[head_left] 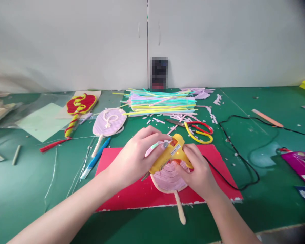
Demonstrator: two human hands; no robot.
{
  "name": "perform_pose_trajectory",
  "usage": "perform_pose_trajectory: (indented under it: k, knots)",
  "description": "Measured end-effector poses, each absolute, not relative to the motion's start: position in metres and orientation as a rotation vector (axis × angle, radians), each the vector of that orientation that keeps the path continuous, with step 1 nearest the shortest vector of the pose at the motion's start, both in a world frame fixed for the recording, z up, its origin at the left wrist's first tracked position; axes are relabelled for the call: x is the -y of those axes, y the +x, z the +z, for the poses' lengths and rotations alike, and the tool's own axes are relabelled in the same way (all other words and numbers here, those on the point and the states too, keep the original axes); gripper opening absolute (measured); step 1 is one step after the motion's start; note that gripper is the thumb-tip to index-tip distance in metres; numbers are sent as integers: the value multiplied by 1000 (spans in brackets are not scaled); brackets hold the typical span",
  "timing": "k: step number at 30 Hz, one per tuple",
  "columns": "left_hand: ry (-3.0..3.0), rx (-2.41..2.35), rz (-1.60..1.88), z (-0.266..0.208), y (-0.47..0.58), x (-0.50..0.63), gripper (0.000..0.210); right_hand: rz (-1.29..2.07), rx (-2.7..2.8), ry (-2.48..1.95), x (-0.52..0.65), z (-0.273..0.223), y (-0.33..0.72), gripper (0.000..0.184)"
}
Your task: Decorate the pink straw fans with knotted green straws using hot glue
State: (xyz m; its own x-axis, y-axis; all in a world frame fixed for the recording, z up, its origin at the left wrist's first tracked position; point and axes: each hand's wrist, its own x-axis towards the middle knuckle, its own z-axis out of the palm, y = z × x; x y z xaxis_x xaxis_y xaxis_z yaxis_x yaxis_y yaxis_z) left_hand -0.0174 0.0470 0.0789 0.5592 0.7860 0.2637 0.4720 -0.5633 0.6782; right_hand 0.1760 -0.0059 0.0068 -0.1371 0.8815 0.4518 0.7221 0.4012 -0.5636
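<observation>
A yellow hot glue gun [176,154] is held in both hands above the red board, its nozzle pointing down to the left. My right hand [198,171] is wrapped round its handle and trigger side. My left hand [139,154] is closed on the upper side of the barrel; its fingertips are partly hidden. Below the gun lies a pink fan-shaped piece [167,181] with a cream edge and a cream stick handle [180,208]. The gun and my hands cover its upper part. The red board [124,193] lies under it on the green table.
Beyond the board lie scissors [199,130] and a bundle of pastel pipe cleaners [162,101]. To the left are a lilac fan [109,120], a red-and-yellow fan [81,103] and a blue pen [96,159]. The black cord [246,164] loops right, near a purple package [298,166].
</observation>
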Motion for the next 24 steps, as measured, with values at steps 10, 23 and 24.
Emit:
perform_pose_trajectory:
  k: [10,23,24]
  knots:
    - [2332,-1043,717,81,-17,-43,29,171,1916,-1399,5,9,175,33]
    - [2338,-1033,691,78,-18,-45,30,183,1919,-1414,6,7,176,35]
    - [2330,-1031,690,79,-18,-45,30,182,1923,-1413,6,7,176,34]
